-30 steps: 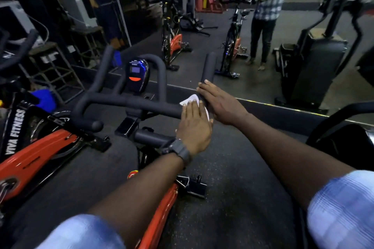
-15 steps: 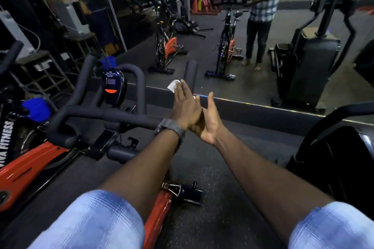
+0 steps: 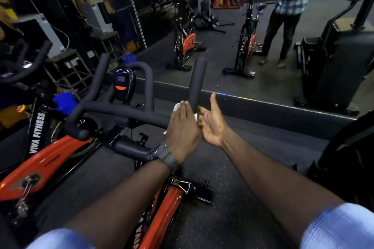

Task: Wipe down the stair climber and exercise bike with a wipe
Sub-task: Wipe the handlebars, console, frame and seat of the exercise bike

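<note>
The exercise bike in front of me has an orange frame (image 3: 162,218) and black foam handlebars (image 3: 125,110) with a small console (image 3: 122,85). My left hand (image 3: 182,127), with a watch on the wrist, presses a white wipe (image 3: 176,107) with straight fingers against the base of the right upright grip (image 3: 198,81). Most of the wipe is hidden under the hand. My right hand (image 3: 214,123) is beside it on the right, palm turned inward, thumb up, fingers relaxed, holding nothing. The dark stair climber (image 3: 352,153) fills the right edge.
A wall mirror (image 3: 222,36) ahead reflects the bikes, the stair climber and a person in a checked shirt. A second orange bike marked VIVA FITNESS (image 3: 37,133) stands close on the left. Stools and boxes are behind it. Dark rubber flooring (image 3: 232,198) lies between the bike and the stair climber.
My left hand slid the wipe from the crossbar junction up the right grip, then back down to its base. My right hand lifted off the grip and turned palm inward.
</note>
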`<state>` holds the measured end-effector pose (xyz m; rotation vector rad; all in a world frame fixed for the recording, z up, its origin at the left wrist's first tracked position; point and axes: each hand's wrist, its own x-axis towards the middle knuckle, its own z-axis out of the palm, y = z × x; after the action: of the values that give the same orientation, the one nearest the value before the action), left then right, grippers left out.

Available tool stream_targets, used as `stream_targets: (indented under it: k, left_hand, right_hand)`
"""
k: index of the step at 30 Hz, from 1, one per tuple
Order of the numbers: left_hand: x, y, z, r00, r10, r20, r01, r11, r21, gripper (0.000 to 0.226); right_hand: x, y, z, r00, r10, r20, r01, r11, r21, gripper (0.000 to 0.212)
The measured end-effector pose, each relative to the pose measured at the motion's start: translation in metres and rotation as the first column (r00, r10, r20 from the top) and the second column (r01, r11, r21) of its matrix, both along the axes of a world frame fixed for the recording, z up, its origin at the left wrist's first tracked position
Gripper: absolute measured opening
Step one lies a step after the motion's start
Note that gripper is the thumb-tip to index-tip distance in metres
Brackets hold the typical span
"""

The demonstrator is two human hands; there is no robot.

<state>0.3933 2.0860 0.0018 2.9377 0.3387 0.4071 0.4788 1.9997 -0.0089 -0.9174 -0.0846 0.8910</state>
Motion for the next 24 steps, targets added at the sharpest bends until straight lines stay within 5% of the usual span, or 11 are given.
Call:
stream_targets:
  k: [3, 7, 10, 13, 17, 19, 24]
  left_hand:
    - [0.039, -0.005, 0.018, 0.997, 0.059, 0.058, -0.036, 0.94, -0.34, 0.064]
    - [0.082, 0.005, 0.039, 0.977, -0.015, 0.211, 0.12, 0.86, -0.497, 0.062]
    - [0.103, 0.015, 0.065, 0.93, -0.129, 0.343, 0.292, 0.826, -0.481, 0.057]
    - [0.118, 0.026, 0.088, 0.835, -0.262, 0.483, 0.404, 0.889, -0.216, 0.054]
    - [0.123, 0.048, 0.064, 0.857, -0.483, 0.176, 0.472, 0.875, 0.104, 0.062]
    - [0.115, 0.053, 0.045, 0.846, -0.518, 0.127, 0.519, 0.854, 0.028, 0.074]
    - [0.093, 0.056, 0.025, 0.824, -0.498, 0.272, 0.54, 0.835, -0.108, 0.082]
  right_hand:
    - [-0.004, 0.004, 0.003, 0.999, -0.045, 0.002, 0.044, 0.998, 0.053, 0.091]
    - [-0.009, 0.015, 0.005, 0.99, -0.137, -0.021, 0.138, 0.986, 0.089, 0.085]
    - [-0.013, 0.021, 0.007, 0.98, -0.197, 0.016, 0.197, 0.98, 0.027, 0.092]
    - [-0.016, 0.025, 0.005, 0.971, -0.236, 0.04, 0.236, 0.972, -0.009, 0.1]
    - [-0.023, 0.028, 0.007, 0.959, -0.284, 0.023, 0.284, 0.959, -0.004, 0.097]
    - [-0.026, 0.027, 0.009, 0.962, -0.272, 0.026, 0.272, 0.962, 0.024, 0.093]
    - [-0.035, 0.028, 0.011, 0.963, -0.266, 0.042, 0.263, 0.963, 0.054, 0.094]
